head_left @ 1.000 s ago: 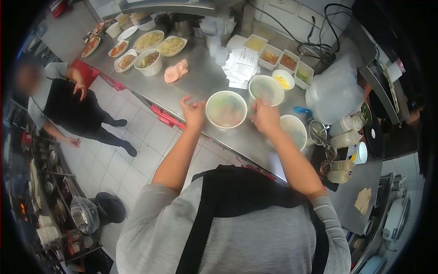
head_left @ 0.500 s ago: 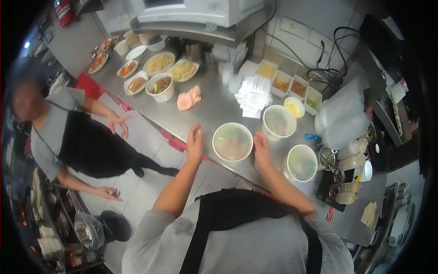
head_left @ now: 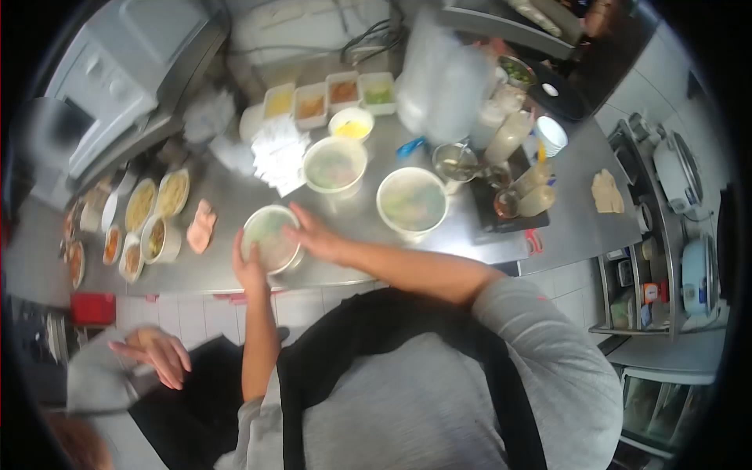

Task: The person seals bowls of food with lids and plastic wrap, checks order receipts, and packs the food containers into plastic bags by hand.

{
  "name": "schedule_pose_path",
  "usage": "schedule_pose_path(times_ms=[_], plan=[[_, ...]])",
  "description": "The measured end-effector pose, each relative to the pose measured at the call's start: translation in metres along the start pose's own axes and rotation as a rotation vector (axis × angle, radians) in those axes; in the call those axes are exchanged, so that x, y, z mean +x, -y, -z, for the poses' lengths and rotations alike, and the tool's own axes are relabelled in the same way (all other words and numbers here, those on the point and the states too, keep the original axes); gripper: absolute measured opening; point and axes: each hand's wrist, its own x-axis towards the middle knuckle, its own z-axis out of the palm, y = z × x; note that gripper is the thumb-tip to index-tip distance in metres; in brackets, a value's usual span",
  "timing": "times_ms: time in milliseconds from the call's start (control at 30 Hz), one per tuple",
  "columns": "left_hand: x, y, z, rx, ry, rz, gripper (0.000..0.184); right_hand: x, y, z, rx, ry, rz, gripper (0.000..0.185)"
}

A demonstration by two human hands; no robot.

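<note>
A round white takeaway bowl point(head_left: 270, 241) with a clear lid stands near the counter's front edge, with green and pinkish contents blurred beneath the lid. My left hand point(head_left: 251, 265) holds its left side, thumb over the rim. On the opposite side, my right hand point(head_left: 313, 233) grips the rim with its fingers against the lid. Two similar lidded bowls are close by: one bowl point(head_left: 335, 166) lies behind my right hand, and another bowl point(head_left: 412, 200) sits farther right. White paper slips point(head_left: 280, 155) lie behind the held bowl.
Food trays point(head_left: 310, 106) line the back beside a small bowl of yellow food point(head_left: 351, 125). Filled dishes point(head_left: 141, 205) and a pinkish cloth point(head_left: 201, 227) occupy the left. Sauce bottles point(head_left: 536, 200) stand right. A co-worker's hand point(head_left: 160, 356) shows at lower left.
My hands have closed in from either side onto the lidded bowl. The view has swung right, so the counter appears turned. The co-worker now appears lower in the picture.
</note>
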Motion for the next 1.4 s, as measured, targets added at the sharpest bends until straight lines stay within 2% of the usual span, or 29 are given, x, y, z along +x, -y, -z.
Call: schedule_pose_path(times_ms=[33, 100, 133, 167, 233, 300, 367, 400, 467, 500, 533, 567, 700, 733, 833, 900, 967, 1100, 1267, 1400], plan=[[0.000, 0.001, 0.004, 0.156, 0.025, -0.052, 0.047, -0.017, 0.032, 0.013, -0.112, 0.045, 0.067, 0.069], [0.007, -0.005, 0.014, 0.477, -0.046, -0.258, 0.053, -0.042, 0.078, 0.053, -0.025, 0.165, 0.168, 0.063], [0.007, -0.005, 0.016, 0.658, -0.132, -0.376, 0.058, -0.063, 0.122, 0.076, -0.059, 0.197, 0.153, 0.060], [0.004, -0.026, 0.009, 0.678, -0.168, -0.445, 0.061, -0.084, 0.168, 0.099, -0.094, 0.227, 0.131, 0.058], [-0.007, -0.066, -0.008, 0.743, -0.195, -0.538, 0.065, -0.103, 0.230, 0.142, -0.454, 0.118, 0.520, 0.059], [-0.016, -0.083, -0.020, 0.853, -0.152, -0.572, 0.065, -0.109, 0.306, 0.184, -0.891, -0.089, 0.863, 0.058], [-0.013, -0.075, -0.037, 1.022, -0.098, -0.514, 0.067, -0.088, 0.368, 0.225, -1.170, -0.487, 1.101, 0.048], [-0.014, -0.070, -0.049, 1.129, -0.071, -0.461, 0.067, -0.068, 0.400, 0.260, -1.263, -0.556, 1.203, 0.039], [-0.013, -0.059, -0.060, 1.265, -0.005, -0.343, 0.067, -0.029, 0.448, 0.322, -0.915, -0.778, 1.057, 0.028], [-0.011, -0.054, -0.062, 1.293, 0.035, -0.286, 0.067, -0.013, 0.470, 0.349, -0.426, -0.652, 0.801, 0.024], [-0.009, -0.052, -0.063, 1.322, 0.078, -0.231, 0.066, 0.004, 0.485, 0.376, -0.296, -0.630, 0.867, 0.024], [-0.010, -0.052, -0.062, 1.311, 0.087, -0.232, 0.065, -0.012, 0.495, 0.358, -0.250, -0.711, 0.822, 0.026], [-0.008, -0.055, -0.062, 1.249, 0.101, -0.226, 0.066, 0.012, 0.500, 0.391, -0.016, -0.623, 0.997, 0.017], [-0.009, -0.054, -0.062, 1.233, 0.103, -0.222, 0.066, 0.007, 0.495, 0.395, -0.085, -0.656, 1.011, 0.016], [-0.010, -0.055, -0.062, 1.225, 0.106, -0.210, 0.067, -0.047, 0.474, 0.394, -0.119, -0.566, 1.104, 0.019], [-0.005, -0.053, -0.066, 1.219, 0.113, -0.218, 0.067, -0.078, 0.455, 0.417, -0.053, -0.630, 1.177, 0.018], [-0.005, -0.049, -0.062, 1.236, 0.098, -0.203, 0.068, -0.089, 0.446, 0.428, 0.018, -0.638, 1.104, 0.018], [-0.007, -0.049, -0.061, 1.239, 0.102, -0.231, 0.067, -0.046, 0.462, 0.410, -0.101, -0.496, 1.066, 0.019], [-0.009, -0.055, -0.064, 1.220, 0.097, -0.210, 0.068, -0.007, 0.498, 0.388, -0.007, -0.570, 1.033, 0.017], [-0.010, -0.054, -0.063, 1.218, 0.090, -0.223, 0.068, 0.016, 0.512, 0.384, 0.144, -0.612, 0.988, 0.054]])
